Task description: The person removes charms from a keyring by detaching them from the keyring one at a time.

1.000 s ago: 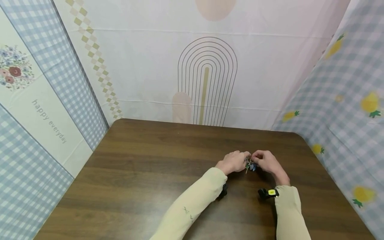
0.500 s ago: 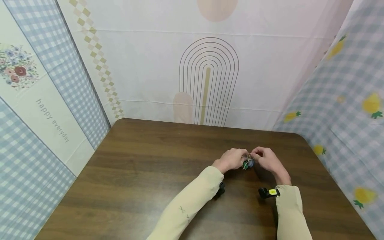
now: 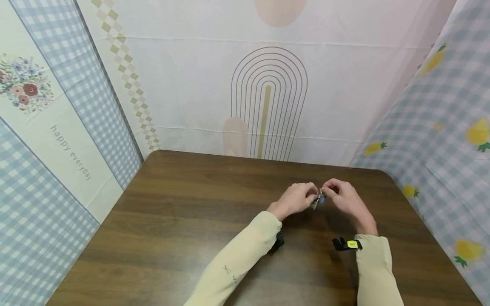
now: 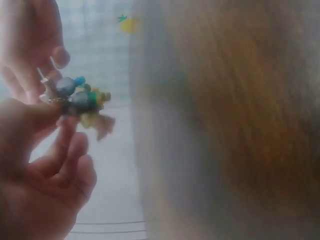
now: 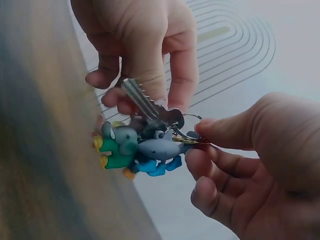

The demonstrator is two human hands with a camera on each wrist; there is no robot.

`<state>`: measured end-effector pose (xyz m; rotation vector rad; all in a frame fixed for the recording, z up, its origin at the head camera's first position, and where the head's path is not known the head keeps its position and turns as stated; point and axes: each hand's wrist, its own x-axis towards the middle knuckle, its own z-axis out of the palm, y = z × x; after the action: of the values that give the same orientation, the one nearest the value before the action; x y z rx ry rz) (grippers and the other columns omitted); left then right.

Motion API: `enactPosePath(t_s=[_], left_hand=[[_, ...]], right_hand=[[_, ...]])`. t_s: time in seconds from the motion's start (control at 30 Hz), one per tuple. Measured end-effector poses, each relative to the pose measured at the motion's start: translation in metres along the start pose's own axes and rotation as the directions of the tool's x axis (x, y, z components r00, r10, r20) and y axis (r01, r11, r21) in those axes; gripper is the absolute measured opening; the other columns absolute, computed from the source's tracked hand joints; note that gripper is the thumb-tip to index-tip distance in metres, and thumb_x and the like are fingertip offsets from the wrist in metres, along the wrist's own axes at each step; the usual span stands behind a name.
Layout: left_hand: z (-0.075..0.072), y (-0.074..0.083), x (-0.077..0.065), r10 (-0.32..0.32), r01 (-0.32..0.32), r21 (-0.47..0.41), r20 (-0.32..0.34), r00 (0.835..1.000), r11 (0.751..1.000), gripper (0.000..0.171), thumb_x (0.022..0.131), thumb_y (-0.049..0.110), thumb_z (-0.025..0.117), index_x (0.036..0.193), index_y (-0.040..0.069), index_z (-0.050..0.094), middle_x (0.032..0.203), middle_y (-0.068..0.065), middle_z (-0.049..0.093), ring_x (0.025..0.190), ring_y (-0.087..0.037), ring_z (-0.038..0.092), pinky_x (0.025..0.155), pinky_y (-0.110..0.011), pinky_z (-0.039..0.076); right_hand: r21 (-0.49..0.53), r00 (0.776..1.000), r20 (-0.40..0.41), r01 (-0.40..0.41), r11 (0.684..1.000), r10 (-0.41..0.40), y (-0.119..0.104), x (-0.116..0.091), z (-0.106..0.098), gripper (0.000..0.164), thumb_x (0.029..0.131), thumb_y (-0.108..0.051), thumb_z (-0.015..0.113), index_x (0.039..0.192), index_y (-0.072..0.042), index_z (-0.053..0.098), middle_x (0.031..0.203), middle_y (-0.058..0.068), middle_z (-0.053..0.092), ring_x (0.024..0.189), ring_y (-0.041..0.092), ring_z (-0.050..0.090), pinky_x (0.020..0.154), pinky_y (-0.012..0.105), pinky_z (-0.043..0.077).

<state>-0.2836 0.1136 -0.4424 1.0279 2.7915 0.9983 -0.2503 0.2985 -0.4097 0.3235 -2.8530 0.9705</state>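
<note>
Ring (image 5: 186, 133) held up over table (image 3: 191, 204); carries key (image 5: 141, 99), shark charm (image 5: 162, 148), green-clothed charm (image 5: 120, 144). Right hand (image 3: 346, 199), right of ring, pinches it, thumb to index. Left hand (image 3: 294, 197), left of ring, pinches bunch by key; exact contact hidden.

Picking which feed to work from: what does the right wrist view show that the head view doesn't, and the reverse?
Only the right wrist view shows the toothed edge of the key, plus the shapes of the grey shark-like charm and the green-bodied figure.

Only the head view shows the cream sleeves, the yellow-labelled black strap and the blue checked cloth.

Both show the left hand, the right hand, the key bunch between them, the brown table and the arch-line print.
</note>
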Motion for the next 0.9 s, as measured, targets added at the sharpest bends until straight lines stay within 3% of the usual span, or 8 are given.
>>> enactPosePath(t_s=[0.3,0.47,0.6,0.73,0.9], left_hand=[[-0.018,0.002,-0.006,0.111,-0.109,0.032,-0.069,0.991,0.993,0.01,0.095,0.026,0.063,0.1,0.019,0.067,0.092,0.006,0.063,0.084,-0.006,0.049,0.071,-0.015,0.037],[-0.028,0.004,-0.011,0.123,-0.124,-0.056,-0.03,0.992,0.991,0.004,0.094,0.02,0.061,0.096,0.017,0.06,0.096,0.002,0.062,0.086,-0.008,0.053,0.072,-0.013,0.039],[-0.038,0.008,-0.017,0.114,-0.112,-0.127,0.004,0.993,0.985,0.005,0.093,0.016,0.06,0.097,0.016,0.057,0.09,0.007,0.061,0.079,-0.005,0.058,0.067,-0.011,0.045],[-0.045,0.01,-0.024,0.107,-0.106,-0.133,-0.002,0.994,0.985,0.007,0.092,0.015,0.06,0.098,0.018,0.056,0.087,0.009,0.061,0.075,-0.001,0.055,0.065,-0.011,0.045],[-0.054,0.014,-0.032,0.141,-0.145,-0.085,-0.047,0.989,0.986,0.009,0.091,0.014,0.058,0.099,0.017,0.056,0.087,0.008,0.059,0.074,-0.002,0.053,0.062,-0.011,0.043]], right_hand=[[-0.045,0.997,-0.02,0.077,0.996,-0.078,-0.017,-0.002,-0.01,0.017,0.1,-0.019,0.057,0.099,-0.004,0.065,0.087,0.01,0.063,0.073,0.016,0.049,0.063,0.026,0.04],[-0.057,0.994,-0.015,0.11,0.992,-0.111,-0.025,-0.003,-0.013,0.017,0.1,-0.019,0.057,0.1,-0.004,0.064,0.088,0.009,0.063,0.072,0.014,0.049,0.061,0.026,0.041],[-0.064,0.989,-0.024,0.144,0.988,-0.146,-0.033,-0.004,-0.014,0.012,0.098,-0.015,0.059,0.099,-0.005,0.065,0.089,0.009,0.063,0.071,0.012,0.049,0.061,0.026,0.042],[-0.08,0.982,-0.044,0.177,0.981,-0.181,-0.041,-0.006,-0.015,0.008,0.097,-0.013,0.06,0.096,-0.007,0.065,0.09,0.007,0.061,0.071,0.011,0.049,0.06,0.025,0.042],[-0.099,0.967,-0.076,0.236,0.967,-0.243,-0.053,-0.01,-0.018,0.004,0.096,-0.01,0.061,0.095,-0.008,0.065,0.091,0.006,0.058,0.071,0.008,0.048,0.061,0.024,0.042]])
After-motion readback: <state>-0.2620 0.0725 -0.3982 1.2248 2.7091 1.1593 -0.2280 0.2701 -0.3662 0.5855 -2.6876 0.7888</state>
